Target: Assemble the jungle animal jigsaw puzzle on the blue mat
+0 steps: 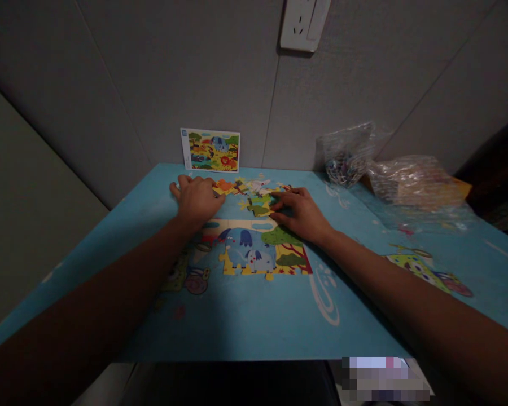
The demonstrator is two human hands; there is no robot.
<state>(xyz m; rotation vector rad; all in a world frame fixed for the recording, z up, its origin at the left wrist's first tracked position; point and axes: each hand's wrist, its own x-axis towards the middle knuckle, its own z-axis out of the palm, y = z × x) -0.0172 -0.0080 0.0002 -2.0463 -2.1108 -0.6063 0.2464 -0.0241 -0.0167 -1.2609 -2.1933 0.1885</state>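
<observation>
A partly joined jigsaw (258,251) with blue elephants lies in the middle of the blue table (254,321). Several loose pieces (254,189) are scattered just beyond it. My left hand (197,197) rests palm down with fingers curled, its fingertips on an orange piece (223,186). My right hand (302,213) lies to the right, its fingers pinched on a green and yellow piece (260,207) at the jigsaw's far edge. A picture card (210,149) showing the finished scene leans upright against the wall behind the pieces.
Two crinkled clear plastic bags (349,152) (415,183) lie at the table's far right by the wall. A white wall socket (302,23) is above. Cartoon prints mark the tablecloth at right (427,273) and near my left forearm.
</observation>
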